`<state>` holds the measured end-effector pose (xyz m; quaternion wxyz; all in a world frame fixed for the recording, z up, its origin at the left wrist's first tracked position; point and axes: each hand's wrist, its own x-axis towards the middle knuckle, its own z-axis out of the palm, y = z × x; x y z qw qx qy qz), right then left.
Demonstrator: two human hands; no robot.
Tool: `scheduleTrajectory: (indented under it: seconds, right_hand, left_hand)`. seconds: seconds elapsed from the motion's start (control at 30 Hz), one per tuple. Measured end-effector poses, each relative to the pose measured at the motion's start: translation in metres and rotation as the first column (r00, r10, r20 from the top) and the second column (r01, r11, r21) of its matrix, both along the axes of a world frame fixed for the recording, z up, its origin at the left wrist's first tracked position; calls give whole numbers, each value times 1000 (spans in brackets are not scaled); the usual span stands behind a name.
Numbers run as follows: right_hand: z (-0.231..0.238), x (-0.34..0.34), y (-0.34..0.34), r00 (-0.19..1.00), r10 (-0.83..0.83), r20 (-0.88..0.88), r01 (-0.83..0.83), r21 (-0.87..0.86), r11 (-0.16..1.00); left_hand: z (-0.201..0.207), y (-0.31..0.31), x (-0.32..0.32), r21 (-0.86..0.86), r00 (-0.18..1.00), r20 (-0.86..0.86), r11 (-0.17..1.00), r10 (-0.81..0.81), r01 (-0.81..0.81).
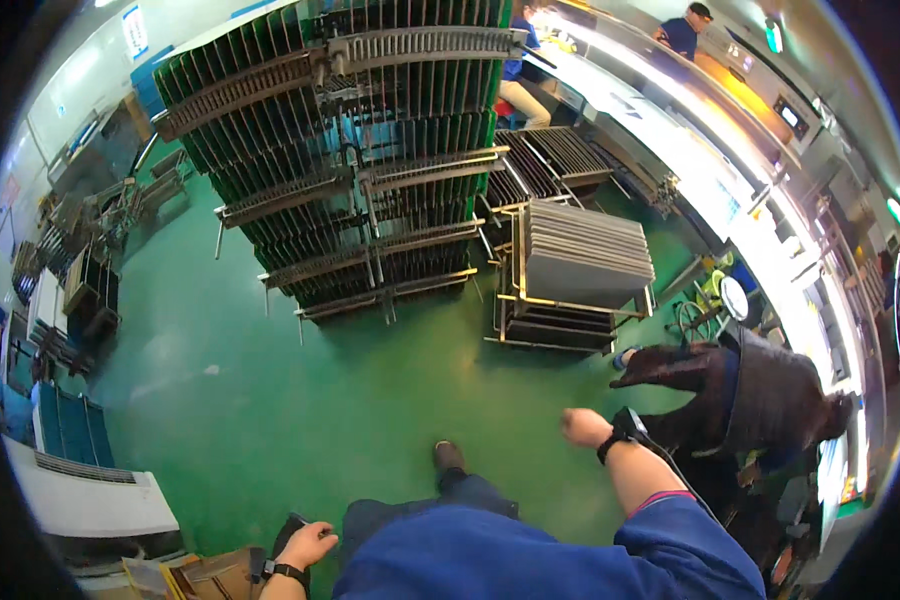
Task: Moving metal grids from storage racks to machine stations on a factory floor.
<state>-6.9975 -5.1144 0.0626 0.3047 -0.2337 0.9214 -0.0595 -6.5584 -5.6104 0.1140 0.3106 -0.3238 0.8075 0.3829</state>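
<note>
i was walking on the green floor (300, 400), and the big green rack (340, 150) full of thin boards stood far in front of me, well apart from both my hands. my right hand (582, 426) was up in the air with nothing in it. it was curled shut like a loose fist, and a black watch (622, 432) sat on that wrist. a person in dark clothes (760, 400) was bent over just beside that hand, on my right, but i did not touch them. a smaller cart with grey plates (582, 262) stood past my right hand, next to the green rack. my left hand (308, 545) hung low by my leg. its fingers were bent in, and it was right by something small and dark (292, 527), but i could not tell if i held it. that wrist had a black band too. brown boxes (210, 575) lay just beside my left hand. my shoe (448, 456) was on the floor between my two hands.
</note>
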Motion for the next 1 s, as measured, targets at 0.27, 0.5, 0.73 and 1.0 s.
scheduleTrajectory:
  seconds: [0.27,0.5,0.73,1.0]
  right_hand:
    - [9,-126,-194,985,-19,-170,-58,-437,898]
    - [-16,-39,-301,767,509,391,-555,7,832]
    - [10,10,-541,670,635,384,-734,215,644]
    - [61,84,-924,575,808,132,-775,-228,589]
  left_hand:
    - [8,-89,-58,-107,961,-128,960,243,-257]
    - [-13,-178,-53,127,862,-323,921,390,-369]
    - [-109,-311,134,49,795,-12,794,607,-606]
    - [-111,-489,272,76,392,35,388,919,-918]
